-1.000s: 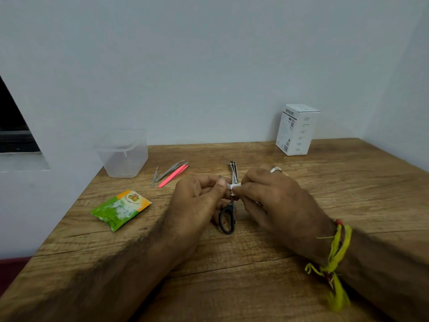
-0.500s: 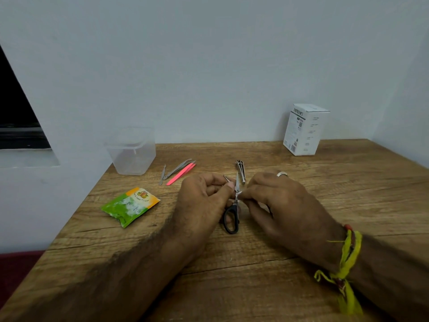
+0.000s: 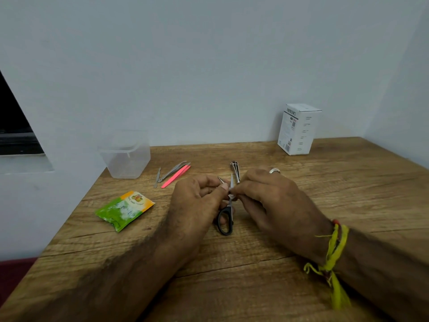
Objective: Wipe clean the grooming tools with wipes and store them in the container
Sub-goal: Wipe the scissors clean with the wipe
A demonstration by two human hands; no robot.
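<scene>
Wooden tabletop (image 3: 301,205) set into a pale-walled corner; all places below given relative to the scissors (image 3: 226,219), which were held just above the table's middle.

Item: scissors, black loop handles toward the person, blades slightly parted and pointing toward the wall. Left hand (image 3: 197,203) came in from the left, thumb and fingers curled and gripping the tool near the pivot; forearm low along the table. Right hand (image 3: 267,196) came in from the right, fingertips pinching a small white wipe (image 3: 231,195) against one blade just above the pivot; ring on one finger, yellow thread at the wrist.

Item: nail clipper (image 3: 235,169), on the table just beyond the blade tips.
Item: grey tweezers (image 3: 173,170), pink tweezers (image 3: 176,176) and a small grey tool (image 3: 157,177), lying together beyond and left.
Item: clear plastic container (image 3: 126,156), further beyond and left, by the wall; appeared to hold nothing yet.
Item: green and orange wipe packet (image 3: 124,210), well to the left.
Item: white box (image 3: 298,129), beyond and right, at the wall.

Handling note, as judgement: wiping of the first tool was in hand. Best done by drawing the wipe from pivot toward tip along the flat, never across the edge, with the left hand steadying the handles; repeat on the second blade, close the blades, then place in the container
</scene>
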